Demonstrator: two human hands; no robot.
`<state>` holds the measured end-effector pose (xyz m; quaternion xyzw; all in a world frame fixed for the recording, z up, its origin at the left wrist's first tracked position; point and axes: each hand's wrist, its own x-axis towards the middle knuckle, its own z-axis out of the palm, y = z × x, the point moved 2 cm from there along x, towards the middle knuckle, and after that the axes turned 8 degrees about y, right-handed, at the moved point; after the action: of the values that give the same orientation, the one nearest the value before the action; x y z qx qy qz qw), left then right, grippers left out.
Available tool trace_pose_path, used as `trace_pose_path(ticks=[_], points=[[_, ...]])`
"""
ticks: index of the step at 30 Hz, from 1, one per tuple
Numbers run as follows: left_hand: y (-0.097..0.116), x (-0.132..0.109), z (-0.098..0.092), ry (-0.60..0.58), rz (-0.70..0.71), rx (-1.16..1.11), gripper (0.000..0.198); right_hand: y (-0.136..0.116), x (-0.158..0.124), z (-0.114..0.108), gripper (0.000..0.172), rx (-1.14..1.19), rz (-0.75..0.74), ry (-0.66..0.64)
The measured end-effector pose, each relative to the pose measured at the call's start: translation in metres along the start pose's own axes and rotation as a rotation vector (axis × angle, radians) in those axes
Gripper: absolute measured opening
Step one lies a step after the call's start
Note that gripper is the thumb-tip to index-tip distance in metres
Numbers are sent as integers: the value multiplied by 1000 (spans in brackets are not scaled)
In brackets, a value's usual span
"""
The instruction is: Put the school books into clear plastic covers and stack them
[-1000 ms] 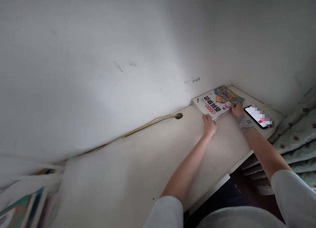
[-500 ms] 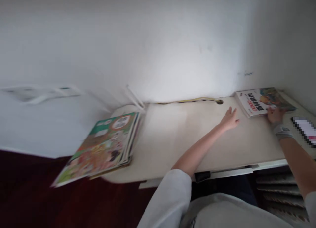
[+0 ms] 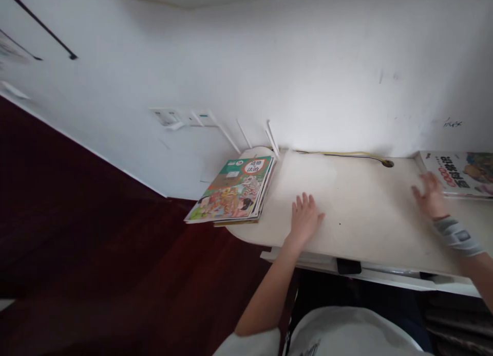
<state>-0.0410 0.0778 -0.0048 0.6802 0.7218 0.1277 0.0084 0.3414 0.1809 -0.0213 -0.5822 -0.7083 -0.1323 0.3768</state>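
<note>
My left hand (image 3: 304, 220), fingers spread and holding nothing, is over the near left part of the white desk (image 3: 354, 212). To its left lies a stack of colourful books (image 3: 231, 191) with a green-topped cover, jutting out past the desk's left end. My right hand (image 3: 429, 197) has its fingers apart, just to the left of and in front of a thick book (image 3: 458, 173) with a white cover and picture, near the wall at the far right. A grey band (image 3: 458, 235) circles my right wrist. Whether that hand touches the book I cannot tell.
Thin white uprights (image 3: 272, 137) stand behind the book stack. A yellow cable (image 3: 346, 153) runs along the wall into a round hole (image 3: 387, 163). Wall sockets (image 3: 183, 118) are at the left. Below the front edge hangs a black piece (image 3: 348, 266). The floor (image 3: 134, 274) is dark red.
The view has swung left. My right hand has come off the thick book to its left side. My left hand has moved left, away from that book and closer to the book stack.
</note>
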Motion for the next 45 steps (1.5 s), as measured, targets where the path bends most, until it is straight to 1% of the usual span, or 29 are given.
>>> trace_pose_path(ticks=[2,4,5,7,10,12,15,16,17,19,21,22,24,26,28,30,32,33,35,36,38,40,41,43,45], points=[[-13,-16,10,-19,-16,9,61,-63,-13,16,50,55,-209,-173],[-18,-27,18,13,-5,-21,51,-119,-31,24,46,85,-363,-298],[-19,-31,20,41,-6,-45,45,-142,-39,26,45,106,-416,-342],[-21,-35,21,99,-27,-115,35,-176,-54,27,45,153,-491,-413],[-31,-32,16,187,-115,-322,29,-205,-68,26,48,224,-556,-484],[-44,-27,10,268,-224,-575,30,-217,-71,27,53,261,-573,-517],[-63,-18,-2,458,-394,-1057,36,-238,-71,31,65,291,-611,-557],[-68,-15,-7,530,-435,-1187,38,-246,-71,33,70,299,-638,-575],[-73,-13,-12,595,-464,-1284,38,-253,-72,34,73,308,-668,-596],[-78,-12,-22,692,-497,-1387,39,-264,-74,35,79,329,-733,-639],[-83,-15,-32,758,-511,-1430,38,-264,-79,30,81,347,-788,-664],[-85,-18,-35,784,-516,-1439,38,-259,-82,25,82,351,-803,-668],[-90,-29,-38,839,-523,-1436,36,-238,-89,11,82,343,-797,-664],[-93,-43,-34,858,-537,-1371,35,-204,-97,-7,79,299,-735,-643],[-93,-55,-24,798,-548,-1180,34,-164,-106,-25,73,200,-644,-585],[-88,-62,-9,683,-525,-908,34,-126,-116,-40,64,79,-563,-520],[-77,-61,6,575,-436,-672,35,-93,-124,-49,60,-38,-465,-457],[-70,-57,11,540,-374,-582,36,-81,-127,-52,60,-91,-415,-432],[-53,-47,16,494,-251,-423,42,-63,-129,-54,60,-176,-326,-400],[-44,-41,15,484,-209,-338,46,-58,-127,-55,61,-205,-289,-390],[-25,-30,7,470,-163,-179,52,-56,-120,-55,61,-239,-228,-363],[-4,-22,-1,449,-109,-74,55,-64,-107,-54,62,-253,-180,-326],[9,-18,-3,424,-55,-44,56,-70,-99,-52,63,-255,-163,-315],[37,-9,-1,318,107,-19,60,-84,-80,-44,64,-252,-141,-332],[62,0,9,142,274,-15,65,-95,-63,-30,64,-246,-124,-401]])
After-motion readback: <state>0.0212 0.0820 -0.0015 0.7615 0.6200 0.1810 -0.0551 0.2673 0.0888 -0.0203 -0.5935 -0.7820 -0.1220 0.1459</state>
